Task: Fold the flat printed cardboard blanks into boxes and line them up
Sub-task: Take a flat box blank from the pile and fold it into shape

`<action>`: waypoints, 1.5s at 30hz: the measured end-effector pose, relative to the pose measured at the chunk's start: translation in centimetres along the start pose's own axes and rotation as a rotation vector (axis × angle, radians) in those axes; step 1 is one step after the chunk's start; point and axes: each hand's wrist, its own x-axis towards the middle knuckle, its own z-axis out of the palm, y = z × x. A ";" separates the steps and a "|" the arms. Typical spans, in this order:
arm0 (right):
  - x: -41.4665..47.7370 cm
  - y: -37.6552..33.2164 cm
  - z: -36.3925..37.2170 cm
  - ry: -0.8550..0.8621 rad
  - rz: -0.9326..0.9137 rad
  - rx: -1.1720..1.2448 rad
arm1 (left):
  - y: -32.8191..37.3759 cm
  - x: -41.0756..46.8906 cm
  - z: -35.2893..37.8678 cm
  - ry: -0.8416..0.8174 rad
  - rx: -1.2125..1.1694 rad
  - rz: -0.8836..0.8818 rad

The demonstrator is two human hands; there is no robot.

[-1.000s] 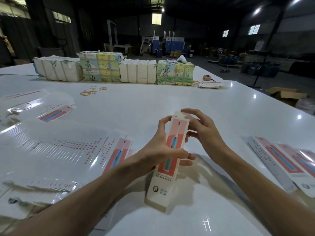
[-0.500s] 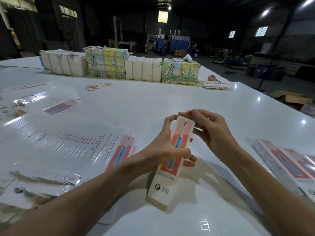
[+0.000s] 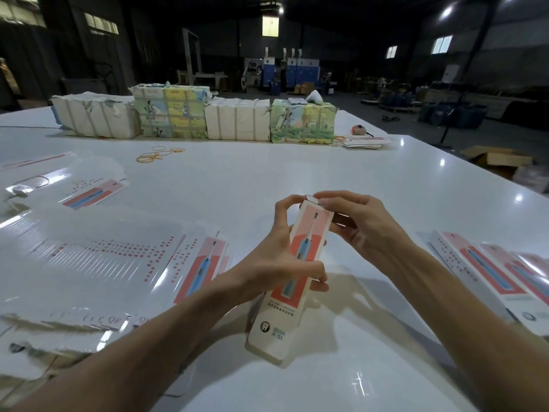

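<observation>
Head-worn view, forward-down, close over table [image 3: 297,173]

The box [image 3: 301,248] reads "X-S1" near its lower end.

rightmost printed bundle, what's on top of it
On the green bundle lie a small flat pale item and a white rounded object; its top behind them is hidden.

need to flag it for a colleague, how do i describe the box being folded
On the white table, look at the near middle, between the flat blanks on the left and the printed pieces on the right. The box is held there, left grip round its middle, right grip at its top flap. It alone is being held; the others lie loose on the table.
</observation>
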 end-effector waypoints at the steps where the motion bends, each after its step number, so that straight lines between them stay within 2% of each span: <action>1: 0.0 0.0 -0.1 -0.008 -0.005 -0.006 | 0.0 0.0 0.0 0.002 0.000 0.003; 13: -0.2 -0.1 -0.2 -0.060 -0.068 -0.124 | -0.5 0.5 0.2 0.021 -0.037 0.013; 20: -0.3 -0.4 0.2 -0.145 -0.020 -0.049 | -0.3 0.6 -0.6 0.070 -0.121 0.003; 24: -0.8 0.7 1.2 -0.105 -0.152 -0.217 | -0.1 0.4 -1.0 0.069 -0.215 -0.035; 28: -1.0 1.4 1.6 -0.032 -0.210 -0.232 | 0.3 0.4 -1.0 0.069 -0.306 -0.085; 32: -0.9 1.9 1.7 0.029 -0.342 -0.380 | 0.8 0.4 -1.0 0.063 -0.368 -0.113; 37: -0.4 2.3 1.5 0.031 -0.466 -0.457 | 1.3 0.2 -1.1 0.022 -0.415 -0.137; 42: -0.2 3.0 1.1 -0.016 -0.508 -0.454 | 0.8 0.4 -1.2 -0.028 -0.483 -0.091; 45: -0.1 3.3 1.5 -0.011 -0.459 -0.563 | 0.4 0.5 -1.0 0.044 -0.479 -0.086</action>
